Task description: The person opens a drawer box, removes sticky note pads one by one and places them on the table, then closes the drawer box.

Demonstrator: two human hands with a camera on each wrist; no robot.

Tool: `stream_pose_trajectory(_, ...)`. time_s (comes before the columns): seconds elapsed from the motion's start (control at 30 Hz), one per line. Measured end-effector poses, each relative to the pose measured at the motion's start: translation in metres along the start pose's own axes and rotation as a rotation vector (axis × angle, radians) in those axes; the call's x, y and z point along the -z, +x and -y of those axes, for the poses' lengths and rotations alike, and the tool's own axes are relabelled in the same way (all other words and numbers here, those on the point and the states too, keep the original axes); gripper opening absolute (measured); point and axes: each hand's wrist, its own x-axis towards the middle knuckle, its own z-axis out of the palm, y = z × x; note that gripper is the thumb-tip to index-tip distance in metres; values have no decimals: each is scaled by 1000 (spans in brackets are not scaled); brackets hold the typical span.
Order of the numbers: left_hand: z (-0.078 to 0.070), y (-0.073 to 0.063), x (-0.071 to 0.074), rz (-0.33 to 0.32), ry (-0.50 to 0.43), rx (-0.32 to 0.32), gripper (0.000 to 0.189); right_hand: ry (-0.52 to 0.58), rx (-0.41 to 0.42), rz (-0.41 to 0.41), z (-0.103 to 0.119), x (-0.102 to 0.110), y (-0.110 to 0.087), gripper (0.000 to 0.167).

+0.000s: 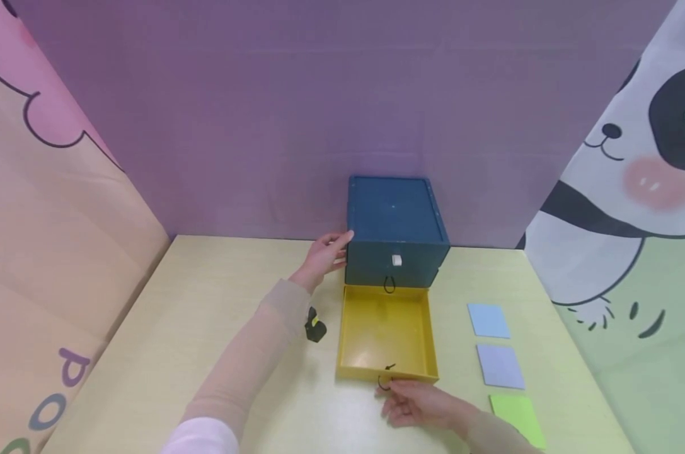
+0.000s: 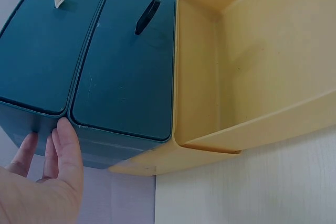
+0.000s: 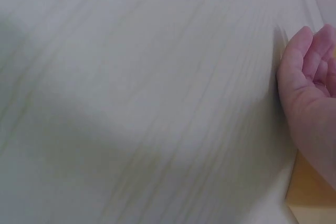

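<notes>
A dark blue drawer cabinet [image 1: 396, 211] stands against the back wall, with a white tab [image 1: 397, 260] and a black loop on its front faces. Below them, a yellow drawer [image 1: 387, 331] is pulled far out, and no contents show inside. My left hand [image 1: 323, 255] rests against the cabinet's left side, its fingertips at the seam between the blue units [image 2: 65, 145]. At the yellow drawer's front, my right hand [image 1: 418, 403] holds the black loop pull [image 1: 383, 383] with its fingertips. The right wrist view shows this hand [image 3: 310, 82] with bent fingers; the loop is hidden there.
A small black object with a yellow mark [image 1: 316, 329] lies left of the drawer, beside my left forearm. To the right, blue [image 1: 488, 320], lilac [image 1: 501, 366] and green [image 1: 518, 416] paper pads lie in a row. Printed cloth walls enclose the pale wooden table [image 1: 217, 296].
</notes>
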Motion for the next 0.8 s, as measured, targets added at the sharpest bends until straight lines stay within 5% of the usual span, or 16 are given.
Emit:
stream_pose_trajectory(0.5,1,0,1,-5,14,-3,54,-2,23,-23,-3,-2,0,30)
stream_pose_trajectory(0.8,1,0,0,1,11,-6,54,-66,66,-94,-5,-5,0,38)
